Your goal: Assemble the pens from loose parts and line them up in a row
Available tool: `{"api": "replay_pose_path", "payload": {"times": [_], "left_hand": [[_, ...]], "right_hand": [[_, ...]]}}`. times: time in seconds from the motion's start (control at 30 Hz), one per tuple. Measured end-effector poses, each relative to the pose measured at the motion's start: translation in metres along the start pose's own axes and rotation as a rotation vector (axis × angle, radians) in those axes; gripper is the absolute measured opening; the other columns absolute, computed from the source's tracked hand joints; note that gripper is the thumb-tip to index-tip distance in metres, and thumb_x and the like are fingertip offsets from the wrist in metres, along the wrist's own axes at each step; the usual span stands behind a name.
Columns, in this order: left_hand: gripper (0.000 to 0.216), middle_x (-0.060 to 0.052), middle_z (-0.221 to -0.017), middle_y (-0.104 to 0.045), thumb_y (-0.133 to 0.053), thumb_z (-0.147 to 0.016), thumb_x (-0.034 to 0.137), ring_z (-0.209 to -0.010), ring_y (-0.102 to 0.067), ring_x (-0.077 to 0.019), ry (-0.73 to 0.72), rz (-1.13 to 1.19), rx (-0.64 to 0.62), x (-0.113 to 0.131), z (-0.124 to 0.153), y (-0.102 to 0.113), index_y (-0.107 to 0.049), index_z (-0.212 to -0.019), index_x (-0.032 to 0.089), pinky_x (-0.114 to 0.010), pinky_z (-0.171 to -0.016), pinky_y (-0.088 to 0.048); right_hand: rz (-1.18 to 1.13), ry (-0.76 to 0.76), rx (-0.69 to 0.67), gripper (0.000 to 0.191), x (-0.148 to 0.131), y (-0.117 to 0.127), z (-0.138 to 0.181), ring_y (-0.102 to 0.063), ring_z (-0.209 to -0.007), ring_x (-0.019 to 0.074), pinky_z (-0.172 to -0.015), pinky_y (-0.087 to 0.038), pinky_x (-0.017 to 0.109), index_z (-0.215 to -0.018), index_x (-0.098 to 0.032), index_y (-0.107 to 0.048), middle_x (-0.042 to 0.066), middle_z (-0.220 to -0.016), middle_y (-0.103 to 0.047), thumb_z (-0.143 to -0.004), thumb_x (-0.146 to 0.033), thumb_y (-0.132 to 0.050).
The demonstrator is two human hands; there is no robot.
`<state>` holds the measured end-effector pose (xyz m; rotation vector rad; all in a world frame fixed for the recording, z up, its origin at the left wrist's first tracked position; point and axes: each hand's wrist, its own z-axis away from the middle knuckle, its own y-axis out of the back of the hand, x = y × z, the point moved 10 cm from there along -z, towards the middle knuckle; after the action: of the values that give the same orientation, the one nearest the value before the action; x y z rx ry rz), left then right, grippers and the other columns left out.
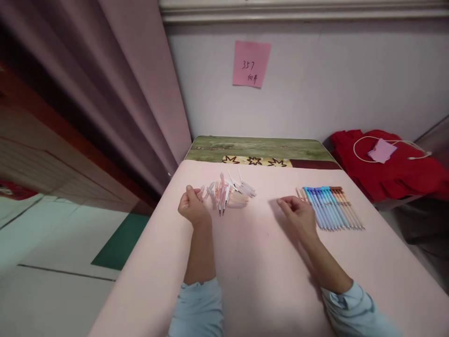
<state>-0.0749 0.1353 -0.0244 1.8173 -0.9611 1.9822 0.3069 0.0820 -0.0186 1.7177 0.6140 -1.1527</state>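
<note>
My left hand (192, 206) is closed at the left side of the table, with a small pale pinkish piece showing at its fingertips, too blurred to name. Just right of it lies a loose pile of pen parts: white refills (226, 193) with dark tips, clear pinkish pieces and peach-toned barrels (238, 200). Over on the right, my right hand (300, 215) has thumb and fingers drawn together; whatever is between them is hidden. It overlaps the left end of a neat row of pens (326, 208), blue ones on the left and brown-topped cream ones on the right.
A pink cover (245, 262) lies over the table, leaving a green patterned strip (259, 146) bare at the back. Behind it, a pink note (251, 64) sticks to the wall. Red cloth (354, 173) with a white cable sits at right; a curtain (140, 70) hangs at left.
</note>
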Motion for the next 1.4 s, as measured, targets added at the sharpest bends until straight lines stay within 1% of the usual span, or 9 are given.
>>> {"api": "replay_pose_path", "payload": {"times": [0.13,0.27,0.47,0.7,0.83,0.93,1.03,1.23,1.4], "left_hand": [[0.042,0.006,-0.045,-0.04,-0.056,-0.083,0.053,-0.042,-0.034,-0.007,0.006,-0.012,0.001,-0.002,0.0,0.001,-0.058,-0.064,0.016,-0.022,-0.045,-0.029],[0.037,0.006,-0.048,-0.043,-0.059,-0.082,0.049,-0.044,-0.037,-0.007,0.049,-0.006,-0.028,-0.011,-0.001,-0.001,-0.061,-0.068,0.014,-0.022,-0.048,-0.031],[0.02,0.005,-0.056,-0.051,-0.065,-0.076,0.034,-0.051,-0.045,-0.0084,0.019,-0.076,-0.058,-0.015,-0.005,-0.001,-0.06,-0.079,0.015,-0.021,-0.053,-0.037],[0.014,0.003,-0.064,-0.057,-0.064,-0.075,0.031,-0.056,-0.051,-0.0117,-0.086,-0.392,-0.137,-0.003,0.0,-0.004,-0.063,-0.081,0.018,-0.024,-0.056,-0.04],[0.009,0.0,-0.071,-0.059,-0.062,-0.077,0.028,-0.061,-0.052,-0.0134,-0.24,-0.511,-0.153,0.01,0.008,-0.012,-0.066,-0.078,0.02,-0.026,-0.062,-0.042],[0.006,-0.002,-0.081,-0.061,-0.062,-0.076,0.024,-0.065,-0.051,-0.0143,-0.353,-0.593,-0.173,0.016,0.013,-0.019,-0.067,-0.075,0.021,-0.029,-0.069,-0.043],[0.006,-0.003,-0.086,-0.062,-0.062,-0.077,0.022,-0.072,-0.053,-0.0165,-0.39,-0.593,-0.174,0.016,0.013,-0.021,-0.067,-0.074,0.021,-0.031,-0.073,-0.044],[0.006,-0.003,-0.085,-0.063,-0.061,-0.078,0.023,-0.075,-0.054,-0.0183,-0.394,-0.622,-0.174,0.015,0.015,-0.021,-0.066,-0.074,0.021,-0.033,-0.076,-0.044],[0.005,-0.004,-0.085,-0.065,-0.061,-0.077,0.022,-0.08,-0.056,-0.0197,-0.416,-0.673,-0.197,0.016,0.017,-0.026,-0.066,-0.075,0.021,-0.034,-0.079,-0.045]], "right_hand": [[-0.438,-0.119,0.042,0.038,-0.006,-0.046,-0.016,-0.041,-0.049,0.0099,-0.047,-0.032,0.024,-0.08,-0.015,-0.068,-0.002,-0.06,-0.057,-0.071,-0.052,-0.071],[-0.555,-0.155,0.163,0.038,0.001,-0.073,-0.026,-0.042,-0.05,0.0097,-0.049,-0.035,0.023,-0.078,-0.015,-0.063,-0.003,-0.06,-0.055,-0.071,-0.052,-0.069],[-0.396,-0.046,0.136,0.036,0.002,-0.079,-0.031,-0.05,-0.057,0.0129,-0.056,-0.041,0.024,-0.081,-0.013,-0.067,0.0,-0.062,-0.059,-0.076,-0.049,-0.066],[-0.276,0.003,0.1,0.035,-0.004,-0.078,-0.031,-0.05,-0.056,0.0135,-0.056,-0.042,0.024,-0.082,-0.014,-0.068,-0.001,-0.061,-0.06,-0.081,-0.048,-0.061],[-0.003,0.242,0.046,0.027,-0.037,-0.081,-0.021,-0.053,-0.06,0.013,-0.062,-0.042,0.024,-0.083,-0.018,-0.072,0.001,-0.072,-0.065,-0.086,-0.042,-0.058],[0.184,0.472,-0.06,0.021,-0.063,-0.098,-0.008,-0.059,-0.072,0.0138,-0.067,-0.041,0.024,-0.086,-0.022,-0.074,0.003,-0.086,-0.069,-0.089,-0.036,-0.058],[0.326,0.599,-0.144,0.021,-0.073,-0.114,0.003,-0.061,-0.08,0.0161,-0.071,-0.04,0.025,-0.091,-0.025,-0.076,0.004,-0.09,-0.069,-0.092,-0.036,-0.057],[0.571,0.567,-0.128,0.024,-0.064,-0.121,0.001,-0.059,-0.079,0.019,-0.069,-0.037,0.029,-0.1,-0.026,-0.075,0.006,-0.089,-0.067,-0.093,-0.037,-0.056],[0.562,0.53,-0.136,0.02,-0.061,-0.121,0.0,-0.06,-0.076,0.0171,-0.066,-0.036,0.027,-0.092,-0.025,-0.076,0.004,-0.086,-0.068,-0.09,-0.036,-0.06]]}}
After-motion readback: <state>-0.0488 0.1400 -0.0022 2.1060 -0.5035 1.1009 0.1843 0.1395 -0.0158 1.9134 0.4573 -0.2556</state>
